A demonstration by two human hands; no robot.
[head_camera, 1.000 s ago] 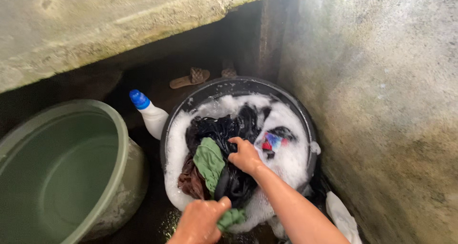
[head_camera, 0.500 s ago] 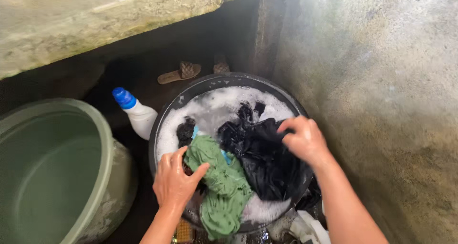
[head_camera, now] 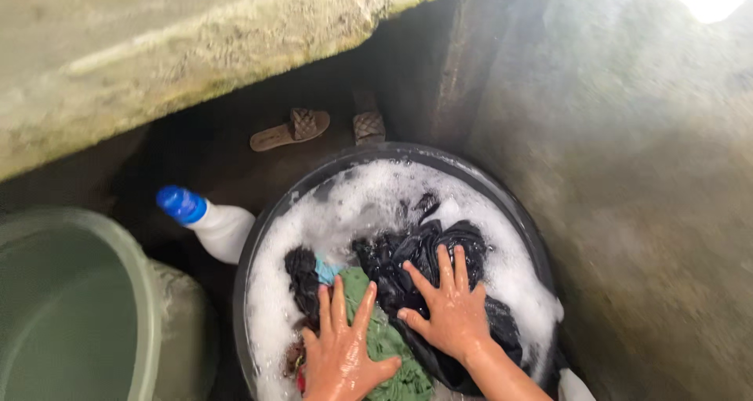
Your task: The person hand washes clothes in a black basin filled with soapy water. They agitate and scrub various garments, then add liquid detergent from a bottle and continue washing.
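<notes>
A rough concrete wall point(head_camera: 627, 213) fills the right side, and a mossy concrete slab point(head_camera: 157, 64) overhangs the top left; the gap beneath it is deep in shadow and hard to read. At the lower left a green plastic tub point(head_camera: 133, 291) is cut off by the frame, so only part of its rim and inner wall shows. The black wash basin point(head_camera: 471, 177) sits in the middle, full of white suds point(head_camera: 369, 205); its near edge runs out of view at the bottom. In the foam lies a black garment point(head_camera: 416, 252), mostly sunk, with a green garment point(head_camera: 392, 346) just beside it; scraps of blue and red cloth peek out, too little to name. The left hand point(head_camera: 341, 354) lies flat with spread fingers on the green garment, gripping nothing. The right hand point(head_camera: 447, 311) presses open-palmed on the black garment, fingers splayed. A white bottle with a blue cap point(head_camera: 208, 221) leans against the basin's left rim, its base hidden behind it. Two brown sandals point(head_camera: 292, 129) lie on the dark floor beyond, the right one half lost in shadow.
</notes>
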